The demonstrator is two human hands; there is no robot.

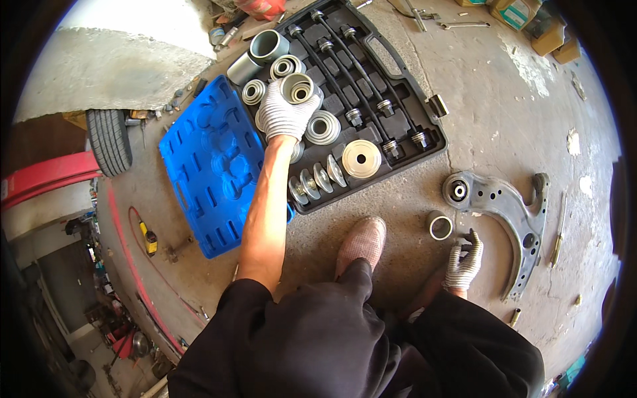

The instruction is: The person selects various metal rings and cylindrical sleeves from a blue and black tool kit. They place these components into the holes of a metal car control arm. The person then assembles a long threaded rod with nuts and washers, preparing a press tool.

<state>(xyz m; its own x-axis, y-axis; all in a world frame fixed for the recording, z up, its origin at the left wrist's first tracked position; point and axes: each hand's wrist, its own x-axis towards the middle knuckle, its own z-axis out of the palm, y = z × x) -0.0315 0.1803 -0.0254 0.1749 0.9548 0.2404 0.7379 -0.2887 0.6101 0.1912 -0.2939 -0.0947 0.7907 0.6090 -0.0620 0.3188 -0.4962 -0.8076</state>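
Note:
My left hand (284, 118), in a white knit glove, is closed on a metal sleeve (298, 88) above the black tool case. Through the sleeve's open end I see a ringed metal cup below it. More round press cups (323, 127) and the edge-on metal discs (321, 178) sit around this hand in the case (438, 105). My right hand (464, 264), gloved too, is low over the floor with its fingers apart; grey shows at the fingertips. Close to it stands a short metal ring (440, 225), and beyond lies a grey control arm (494, 192) with a round bushing.
The case holds long threaded rods (358, 76) and a wide disc (361, 159). Its blue tray (212, 166) lies at the left. A screwdriver (559, 229), a wrench (466, 25) and a small socket (515, 317) lie on the floor. My shoe (362, 244) is between my arms.

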